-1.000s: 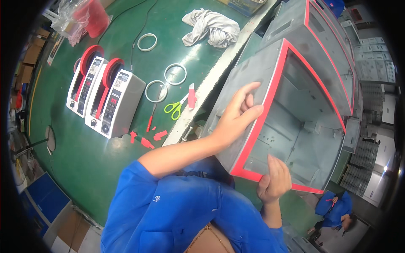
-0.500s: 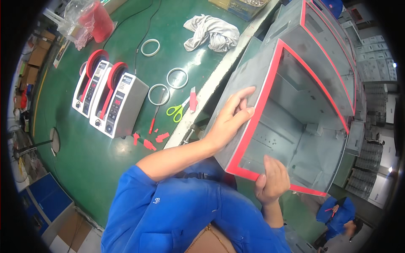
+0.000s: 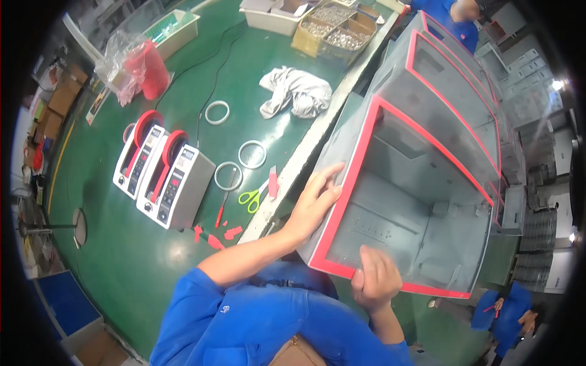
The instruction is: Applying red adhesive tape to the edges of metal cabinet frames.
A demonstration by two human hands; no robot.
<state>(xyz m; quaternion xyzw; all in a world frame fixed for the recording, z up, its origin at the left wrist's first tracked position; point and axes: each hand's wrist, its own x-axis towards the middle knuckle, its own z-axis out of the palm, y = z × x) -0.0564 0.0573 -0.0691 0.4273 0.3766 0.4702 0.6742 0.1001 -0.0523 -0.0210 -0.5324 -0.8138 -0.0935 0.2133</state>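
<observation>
A grey metal cabinet [image 3: 329,177] with an open front leans in front of me, its front rim lined with red tape [image 3: 348,201]. My left hand [image 3: 311,204] lies against the cabinet's left side. Its index finger and thumb are stretched apart toward the taped edge; the other fingers are partly hidden. At the lower rim, my right hand [image 3: 377,277] is closed over the edge, fingers on the inner side and thumb on the red tape. The cabinet's interior shows bare grey walls and a row of small holes.
More red-taped cabinets [image 3: 452,91] stand behind this one. Left on the green table are two tape dispensers [image 3: 177,189], white rings [image 3: 252,154], green-handled scissors [image 3: 250,198], a red-handled tool [image 3: 220,215], a cloth [image 3: 296,91] and parts bins [image 3: 336,27]. Co-workers [image 3: 513,317] stand at right.
My view has shifted, so the table and cabinet appear lower. Both hands keep about the same places on the cabinet's rim. More of the parts bins shows at the top.
</observation>
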